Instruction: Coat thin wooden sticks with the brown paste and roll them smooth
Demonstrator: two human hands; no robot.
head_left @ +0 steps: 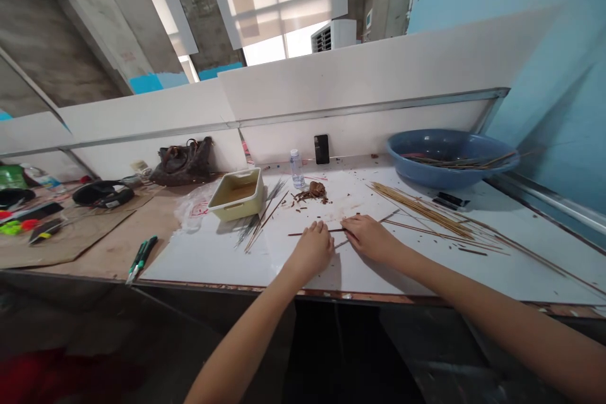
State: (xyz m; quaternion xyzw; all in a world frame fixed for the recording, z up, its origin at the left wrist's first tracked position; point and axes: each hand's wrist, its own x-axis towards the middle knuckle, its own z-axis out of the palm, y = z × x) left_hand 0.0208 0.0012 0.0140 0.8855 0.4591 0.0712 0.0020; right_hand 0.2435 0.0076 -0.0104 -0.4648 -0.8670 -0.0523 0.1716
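The L hand [316, 243] is palm down at the front of the white sheet [199, 265], its bent fingers over a dark stick [298, 234]; can't tell if it's actually gripping or just pressing. The R hand [367, 235] is also palm down, just beside the L, w/ its fingertips at the stick's other end; its grip is hidden too. The stick lies roughly crosswise on the sheet, L end sticking out past the L hand, a short bit showing btwn the two hands. A thin grey strip [389, 215] runs at a slant beneath or beside the R hand, can't tell which. Just beyond the hands is a brown lump [316, 189] w/ crumbs & short bits round it; behind that, a clear bottle [297, 172] w/ white cap & a black phone [321, 149] upright nr the partition [360, 132]. To the L: a pale bin [241, 208] holding brownish liquid, w/ thin grey rods [272, 192] beside it, a crumpled plastic bag [189, 207], and a green/black-handled tool [148, 251] nr the table edge. To the R: a loose bundle of tan sticks [421, 209], a small black item [452, 201], & a blue basin [426, 173] w/ more sticks in it. Farther L, a dark handbag [184, 164] sits against the partition.
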